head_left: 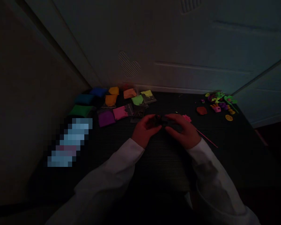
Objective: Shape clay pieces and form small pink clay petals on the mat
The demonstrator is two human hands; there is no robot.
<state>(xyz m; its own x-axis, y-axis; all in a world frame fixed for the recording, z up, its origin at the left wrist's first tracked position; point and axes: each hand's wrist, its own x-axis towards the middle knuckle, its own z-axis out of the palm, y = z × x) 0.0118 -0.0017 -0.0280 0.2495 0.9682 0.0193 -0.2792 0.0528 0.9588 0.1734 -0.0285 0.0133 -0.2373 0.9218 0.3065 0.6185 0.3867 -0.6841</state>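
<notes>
Over the middle of the dark table, my left hand (145,128) and my right hand (184,130) face each other with fingers curled. Between their fingertips is a small dark piece (163,121), perhaps modelling clay; its shape is hard to make out in the dim light. Just beyond my right hand lies a bright pink textured piece (186,118). A thin pink stick (207,138) slants away to the right of that hand. Close to my left hand is a clear bag with dark contents (139,113).
Packets of coloured clay, including purple (107,118), pink (120,112) and green (81,110), line the back left. A blurred bright screen (71,142) is at left. Small colourful figures (219,100) and a red lump (201,110) sit at right. A pale wall (166,47) rises behind.
</notes>
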